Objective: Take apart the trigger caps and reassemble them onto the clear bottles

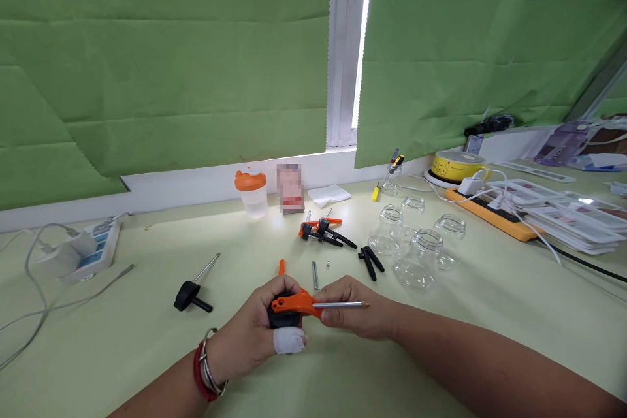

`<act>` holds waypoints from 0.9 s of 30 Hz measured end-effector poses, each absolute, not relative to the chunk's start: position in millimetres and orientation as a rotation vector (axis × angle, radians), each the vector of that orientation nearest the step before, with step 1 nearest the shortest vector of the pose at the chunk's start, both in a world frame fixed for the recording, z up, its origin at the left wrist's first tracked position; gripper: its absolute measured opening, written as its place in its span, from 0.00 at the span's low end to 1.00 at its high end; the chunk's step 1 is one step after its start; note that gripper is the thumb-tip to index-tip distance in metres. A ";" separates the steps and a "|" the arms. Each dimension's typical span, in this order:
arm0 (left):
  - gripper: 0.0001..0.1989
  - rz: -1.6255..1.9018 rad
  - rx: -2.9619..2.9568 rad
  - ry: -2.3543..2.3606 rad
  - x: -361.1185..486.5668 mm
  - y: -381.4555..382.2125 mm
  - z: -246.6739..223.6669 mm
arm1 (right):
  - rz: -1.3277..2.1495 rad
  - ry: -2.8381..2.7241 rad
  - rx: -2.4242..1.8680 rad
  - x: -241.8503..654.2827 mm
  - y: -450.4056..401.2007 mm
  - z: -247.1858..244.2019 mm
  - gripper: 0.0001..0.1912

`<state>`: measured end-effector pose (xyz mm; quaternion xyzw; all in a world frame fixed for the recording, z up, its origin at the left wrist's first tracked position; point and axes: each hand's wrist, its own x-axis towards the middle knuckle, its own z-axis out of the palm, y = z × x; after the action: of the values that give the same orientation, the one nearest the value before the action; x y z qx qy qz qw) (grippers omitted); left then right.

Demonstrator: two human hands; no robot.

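My left hand (259, 323), with white tape round the thumb, is closed on a black round part (285, 319). Across its top lies an orange arm (298, 302) with holes near one end. The fingers of my right hand (350, 313) pinch the arm's other end. A thin metal rod with a brass-coloured tip (343, 305) reaches right from the arm, over my right fingers; how it joins the arm is hidden. Another orange piece (281, 267) pokes up behind my left hand. Just beyond my hands lie a metal rod (315, 275) and a tiny metal nut-like piece (328, 264).
Black handles (371, 262) and orange-black assemblies (326, 230) lie beyond my hands. Several glass jars (420, 261) stand right, near an orange power strip (494, 214). A black part with a metal shaft (189, 294) lies left. An orange-lidded cup (253, 194) stands at the back.
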<state>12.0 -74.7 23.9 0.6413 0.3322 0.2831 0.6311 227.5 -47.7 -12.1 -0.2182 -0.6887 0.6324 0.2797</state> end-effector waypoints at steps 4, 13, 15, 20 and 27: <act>0.22 0.630 1.533 0.796 11.5 -76.1 23.9 | 1.681 -1.924 -0.553 228.0 -48.1 -10.2 0.24; 0.34 0.678 1.701 0.791 9.7 -81.2 22.0 | 1.822 -1.890 -0.543 225.8 -45.0 -17.2 0.17; 0.35 0.651 1.672 0.832 9.8 -83.5 22.3 | 1.846 -1.886 -0.544 224.7 -45.1 -17.1 0.17; 0.36 0.654 1.578 0.810 10.5 -85.4 18.4 | 1.831 -1.924 -0.568 223.5 -44.5 -18.1 0.18; 0.22 0.632 1.494 0.658 7.5 -81.9 18.5 | 1.815 -1.968 -0.550 224.6 -41.6 -23.0 0.18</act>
<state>7.5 -81.9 18.5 0.6552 0.2887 0.2771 0.6408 224.6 -41.6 -23.0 -0.1970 -0.7052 0.6502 0.2027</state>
